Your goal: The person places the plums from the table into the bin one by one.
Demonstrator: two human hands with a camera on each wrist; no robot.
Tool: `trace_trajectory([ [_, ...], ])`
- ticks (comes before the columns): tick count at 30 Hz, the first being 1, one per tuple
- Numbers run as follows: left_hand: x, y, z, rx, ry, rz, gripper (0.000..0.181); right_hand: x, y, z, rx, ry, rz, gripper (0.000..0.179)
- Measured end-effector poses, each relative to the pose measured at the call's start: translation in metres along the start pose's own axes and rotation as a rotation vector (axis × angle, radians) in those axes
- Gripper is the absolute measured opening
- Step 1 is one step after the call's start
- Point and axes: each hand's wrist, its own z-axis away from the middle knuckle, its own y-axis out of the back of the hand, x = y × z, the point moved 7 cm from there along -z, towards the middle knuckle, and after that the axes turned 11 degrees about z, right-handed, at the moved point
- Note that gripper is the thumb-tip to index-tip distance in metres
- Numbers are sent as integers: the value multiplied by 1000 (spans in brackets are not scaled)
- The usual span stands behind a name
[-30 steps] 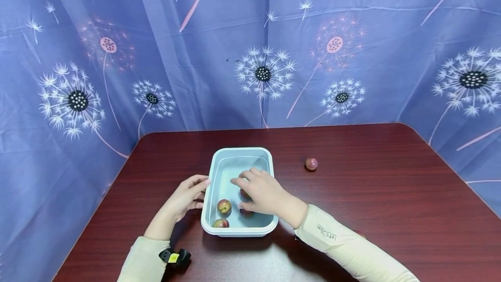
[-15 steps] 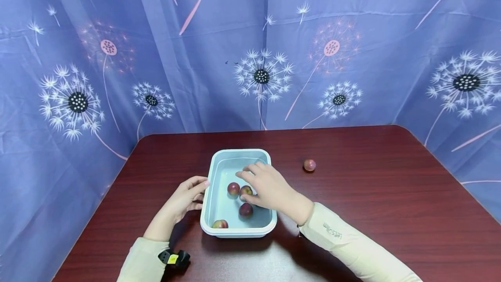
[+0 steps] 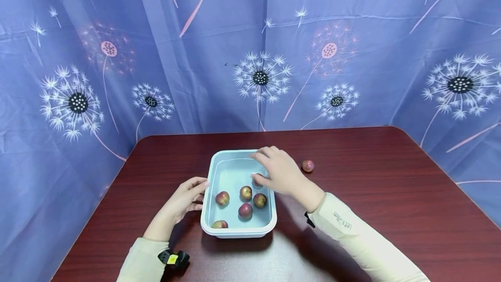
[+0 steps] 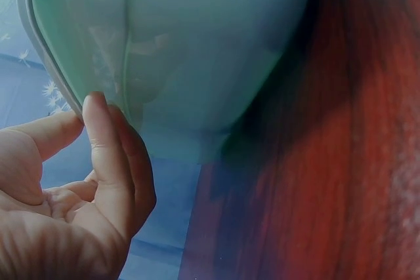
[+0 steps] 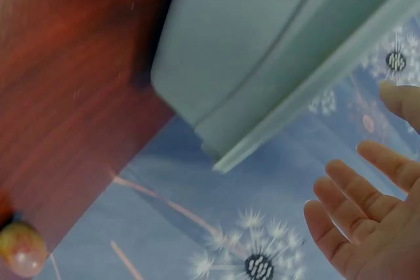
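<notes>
A light-blue plastic basin (image 3: 238,232) stands on the table with several plums inside. My left hand (image 3: 184,197) holds its left rim, thumb at the rim and fingers under it against the outer wall, as the left wrist view shows. My right hand (image 3: 282,172) is over the right rim with fingers apart and nothing between them; in the right wrist view its fingers (image 5: 344,195) are spread. Partly behind its thumb is a plum (image 3: 257,180). Other plums lie nearer the front, among them a dark red plum (image 3: 245,211) and a greenish plum (image 3: 220,224) at the front left corner.
One loose plum (image 3: 308,166) lies on the dark red wooden table (image 3: 372,177), right of the basin. A blue curtain (image 3: 203,77) with dandelion prints hangs behind and at both sides of the table.
My right hand has drawn back from inside the basin to its right rim, its fingers apart. Plums in the basin have shifted, and more of them show. The left hand stays at the rim.
</notes>
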Motion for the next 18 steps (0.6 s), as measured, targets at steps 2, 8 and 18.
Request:
trace_trajectory([
  [2, 0, 0, 0, -1, -1, -1, 45, 9, 2, 0, 15, -26, -2, 46],
  [8, 0, 0, -1, 5, 5, 0, 45, 27, 9, 2, 53, -79, -13, 45],
  [18, 0, -1, 0, 5, 6, 0, 45, 55, 7, 8, 11, -195, -14, 45],
])
